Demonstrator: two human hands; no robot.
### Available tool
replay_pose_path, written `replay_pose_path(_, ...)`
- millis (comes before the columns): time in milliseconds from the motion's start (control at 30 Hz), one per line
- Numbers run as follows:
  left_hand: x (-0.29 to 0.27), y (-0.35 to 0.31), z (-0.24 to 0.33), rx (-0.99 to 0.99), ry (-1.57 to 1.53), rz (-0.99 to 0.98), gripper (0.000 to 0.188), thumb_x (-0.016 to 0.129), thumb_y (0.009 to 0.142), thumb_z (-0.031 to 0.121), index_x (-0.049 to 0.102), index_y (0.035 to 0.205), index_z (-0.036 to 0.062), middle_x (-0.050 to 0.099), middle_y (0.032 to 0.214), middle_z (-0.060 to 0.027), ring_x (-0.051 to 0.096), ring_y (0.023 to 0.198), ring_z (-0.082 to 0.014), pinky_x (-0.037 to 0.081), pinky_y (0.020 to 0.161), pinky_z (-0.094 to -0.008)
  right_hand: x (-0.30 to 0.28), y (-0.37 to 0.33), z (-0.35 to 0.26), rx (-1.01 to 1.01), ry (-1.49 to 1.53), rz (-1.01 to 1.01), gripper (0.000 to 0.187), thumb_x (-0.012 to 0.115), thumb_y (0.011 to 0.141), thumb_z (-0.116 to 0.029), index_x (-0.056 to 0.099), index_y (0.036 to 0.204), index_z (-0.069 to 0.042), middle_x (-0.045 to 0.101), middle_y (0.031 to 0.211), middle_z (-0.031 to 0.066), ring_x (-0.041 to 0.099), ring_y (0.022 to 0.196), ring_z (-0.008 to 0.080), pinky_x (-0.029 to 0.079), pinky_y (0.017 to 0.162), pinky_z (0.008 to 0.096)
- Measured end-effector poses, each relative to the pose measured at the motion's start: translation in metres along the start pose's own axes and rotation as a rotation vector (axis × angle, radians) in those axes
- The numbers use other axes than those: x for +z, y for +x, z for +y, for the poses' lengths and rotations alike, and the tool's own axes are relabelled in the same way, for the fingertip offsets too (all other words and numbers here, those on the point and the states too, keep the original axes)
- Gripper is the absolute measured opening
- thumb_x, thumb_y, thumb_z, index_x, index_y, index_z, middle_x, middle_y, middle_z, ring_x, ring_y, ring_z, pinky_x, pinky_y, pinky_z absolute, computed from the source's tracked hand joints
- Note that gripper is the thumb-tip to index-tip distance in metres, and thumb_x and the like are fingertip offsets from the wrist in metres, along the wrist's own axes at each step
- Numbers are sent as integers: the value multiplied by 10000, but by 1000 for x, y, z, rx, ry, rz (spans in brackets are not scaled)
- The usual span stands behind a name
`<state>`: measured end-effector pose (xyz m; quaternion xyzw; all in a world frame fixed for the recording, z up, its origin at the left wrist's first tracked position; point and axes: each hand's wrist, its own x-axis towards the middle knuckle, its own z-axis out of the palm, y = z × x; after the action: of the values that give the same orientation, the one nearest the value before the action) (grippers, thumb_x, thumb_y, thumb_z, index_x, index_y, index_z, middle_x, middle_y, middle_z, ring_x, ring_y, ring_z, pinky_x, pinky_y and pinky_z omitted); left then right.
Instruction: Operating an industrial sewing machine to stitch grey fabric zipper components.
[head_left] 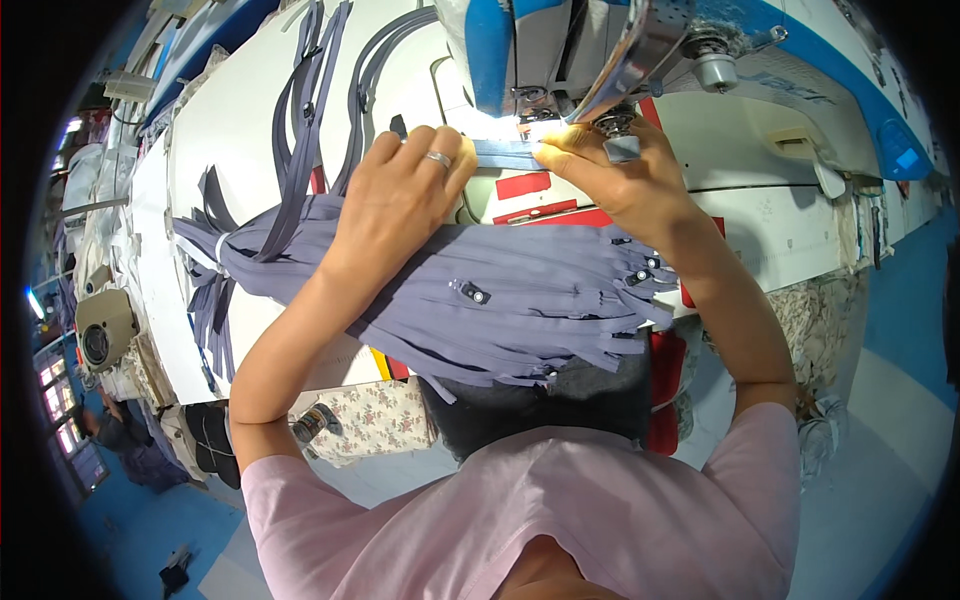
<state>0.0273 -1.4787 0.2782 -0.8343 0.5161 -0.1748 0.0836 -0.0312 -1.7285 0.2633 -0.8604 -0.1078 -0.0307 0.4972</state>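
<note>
1. Spread wide across the white sewing table [230, 120], with a blue-and-white sewing machine [560, 50] at the far edge.
2. Lay draped over the table edge and lap: a thick bundle of grey-purple zippers [500, 300], tied at its left end.
3. Reached forward, both forearms over the bundle.
4. Pressed flat, fingers together, the left hand [400, 190] (ring on one finger) on a single zipper tape [505, 152].
5. Pinched that same tape beside the presser foot [615, 125], the right hand [620, 180].
</note>
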Motion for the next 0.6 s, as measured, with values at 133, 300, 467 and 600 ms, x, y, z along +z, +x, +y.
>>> replay_pose_path(133,-28,-5,13,-52,-51,-83,403,632,822,85,627,1198,-59,610,1129,-86,566,990,-181,464,834,-332,-9,-5,9,-547,-696,34,355,735,759,-32,711,1110,-73,659,1079,55,584,979,247,539,877,349)
replay_pose_path(300,-14,19,15,-81,-363,92,254,640,817,82,661,1058,7,640,1039,-73,589,970,-220,488,820,-343,-9,-3,7,-571,-722,36,424,738,747,-46,715,1168,-94,651,1106,51,580,998,257,538,881,353)
replay_pose_path(467,16,28,18,-233,-735,259,126,721,803,86,698,925,67,626,883,-76,643,817,-266,535,659,-371,-8,-7,16,-491,-603,61,389,738,748,-40,727,1133,-97,623,994,63,572,954,263,522,810,352)
replay_pose_path(600,15,29,21,-346,-796,247,92,760,809,113,710,876,75,626,865,-80,650,774,-268,532,634,-382,-18,-6,14,-132,-133,117,254,742,713,-2,717,956,-72,574,897,70,561,876,270,478,741,368)
